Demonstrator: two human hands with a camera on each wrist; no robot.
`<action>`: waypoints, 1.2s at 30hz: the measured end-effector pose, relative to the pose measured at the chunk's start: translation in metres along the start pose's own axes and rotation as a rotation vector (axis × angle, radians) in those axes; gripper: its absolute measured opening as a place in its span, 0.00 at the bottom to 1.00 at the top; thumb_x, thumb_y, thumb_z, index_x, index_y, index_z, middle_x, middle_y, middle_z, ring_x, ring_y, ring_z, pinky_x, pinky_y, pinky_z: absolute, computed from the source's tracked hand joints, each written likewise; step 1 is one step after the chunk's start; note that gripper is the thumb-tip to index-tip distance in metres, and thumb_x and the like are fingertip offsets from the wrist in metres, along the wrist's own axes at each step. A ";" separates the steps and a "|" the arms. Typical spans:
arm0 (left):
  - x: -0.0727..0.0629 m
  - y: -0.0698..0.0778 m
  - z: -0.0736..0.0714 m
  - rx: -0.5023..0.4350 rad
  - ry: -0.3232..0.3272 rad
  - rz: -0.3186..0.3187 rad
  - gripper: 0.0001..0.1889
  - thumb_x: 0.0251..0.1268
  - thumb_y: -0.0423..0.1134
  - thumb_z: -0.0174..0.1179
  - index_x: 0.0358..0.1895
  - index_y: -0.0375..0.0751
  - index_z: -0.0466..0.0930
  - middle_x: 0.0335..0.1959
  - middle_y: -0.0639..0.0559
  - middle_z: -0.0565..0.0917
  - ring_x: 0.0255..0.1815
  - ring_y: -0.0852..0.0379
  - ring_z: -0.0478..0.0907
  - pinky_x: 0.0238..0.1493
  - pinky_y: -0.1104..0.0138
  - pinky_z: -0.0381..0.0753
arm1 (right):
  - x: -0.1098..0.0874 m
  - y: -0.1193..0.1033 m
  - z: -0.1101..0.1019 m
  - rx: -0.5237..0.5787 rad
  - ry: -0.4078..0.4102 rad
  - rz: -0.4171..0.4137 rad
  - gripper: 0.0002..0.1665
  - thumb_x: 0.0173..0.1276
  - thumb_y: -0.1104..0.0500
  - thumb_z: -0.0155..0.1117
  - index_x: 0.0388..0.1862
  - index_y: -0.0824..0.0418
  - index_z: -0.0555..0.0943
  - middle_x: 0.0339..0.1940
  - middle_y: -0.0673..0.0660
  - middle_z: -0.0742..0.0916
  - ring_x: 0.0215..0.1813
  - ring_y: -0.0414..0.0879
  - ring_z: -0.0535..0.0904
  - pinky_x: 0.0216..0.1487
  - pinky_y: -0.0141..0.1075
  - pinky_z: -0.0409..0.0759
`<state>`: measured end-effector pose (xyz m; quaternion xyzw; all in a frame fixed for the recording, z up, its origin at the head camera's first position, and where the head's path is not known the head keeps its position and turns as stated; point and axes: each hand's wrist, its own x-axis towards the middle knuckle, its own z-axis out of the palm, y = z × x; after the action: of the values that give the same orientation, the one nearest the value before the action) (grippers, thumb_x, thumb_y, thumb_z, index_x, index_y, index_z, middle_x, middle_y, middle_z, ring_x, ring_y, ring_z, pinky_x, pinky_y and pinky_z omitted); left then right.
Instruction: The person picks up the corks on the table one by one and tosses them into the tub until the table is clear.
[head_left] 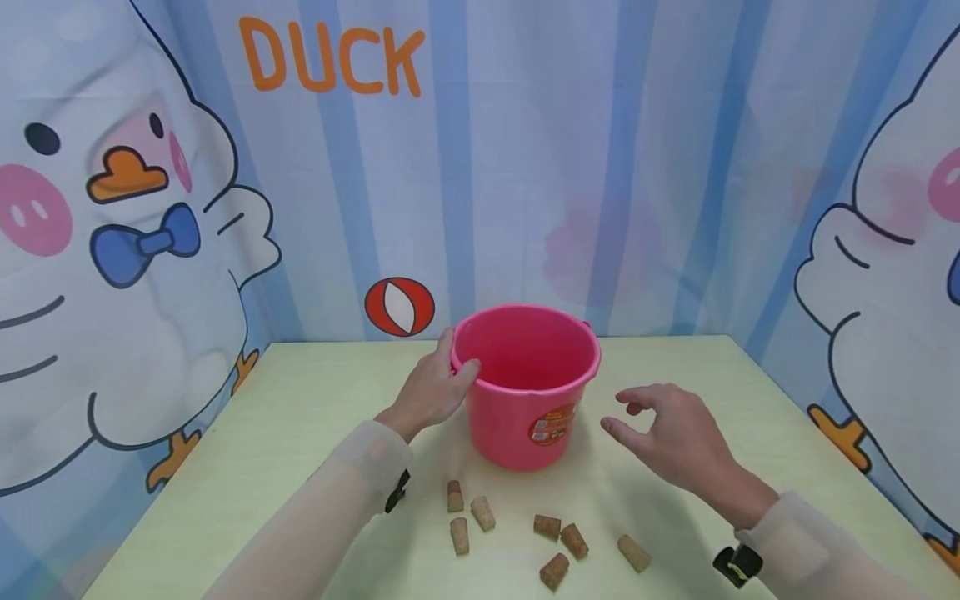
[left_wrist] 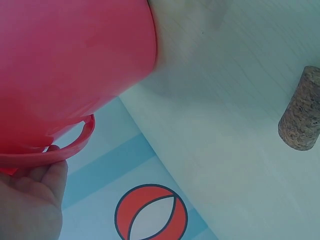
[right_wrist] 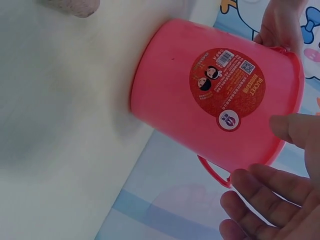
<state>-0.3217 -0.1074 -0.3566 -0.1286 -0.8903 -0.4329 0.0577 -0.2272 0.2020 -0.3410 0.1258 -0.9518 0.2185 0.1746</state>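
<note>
While the left hand (head_left: 431,392) grips the rim of a pink bucket (head_left: 510,425) at its 9 o'clock, thumb over the edge and fingers curled round the outside, the right hand (head_left: 675,437) holds nothing, its fingers loosely bent and its thumb set apart from them. From the left hand the bucket lies at 3 o'clock, touching; from the right hand it lies between 9 and 10 o'clock, near but apart in the head view. It stands upright on a pale table (head_left: 322,400), with an orange-red label (head_left: 553,425) at about 5 o'clock on its wall. The left wrist view shows a handle (left_wrist: 86,136) looping out beside the left fingers. Outward on the tabletop are 7 corks, all outside the bucket: 3 light-and-brown corks (head_left: 460,537) between 5 and 6 o'clock from the left hand, 3 darker corks (head_left: 555,572) at 6 o'clock from the bucket, and a single pale cork (head_left: 634,553) between 6 and 7 o'clock from the right hand. Behind, a blue striped curtain (head_left: 510,125) carries orange DUCK lettering (head_left: 326,58) at 11 o'clock from the bucket and a red-and-white ball print (head_left: 400,307) at 10 o'clock.
</note>
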 end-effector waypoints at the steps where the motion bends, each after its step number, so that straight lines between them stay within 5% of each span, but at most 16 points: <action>1: 0.000 0.000 0.000 0.000 0.000 -0.003 0.42 0.71 0.50 0.59 0.82 0.51 0.47 0.68 0.52 0.73 0.62 0.51 0.74 0.50 0.58 0.86 | 0.000 0.000 0.001 -0.009 -0.010 0.003 0.24 0.63 0.47 0.76 0.52 0.62 0.88 0.40 0.56 0.90 0.43 0.54 0.82 0.36 0.46 0.83; 36: 0.001 -0.001 -0.001 0.020 -0.006 0.031 0.41 0.72 0.49 0.58 0.82 0.47 0.48 0.65 0.50 0.75 0.58 0.51 0.75 0.50 0.58 0.86 | -0.029 0.004 0.020 -0.104 -0.306 0.089 0.21 0.56 0.47 0.80 0.41 0.60 0.88 0.29 0.50 0.86 0.31 0.42 0.78 0.32 0.40 0.80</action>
<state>-0.3231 -0.1086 -0.3565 -0.1433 -0.8927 -0.4226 0.0629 -0.2074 0.2014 -0.3708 0.1061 -0.9820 0.1545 0.0240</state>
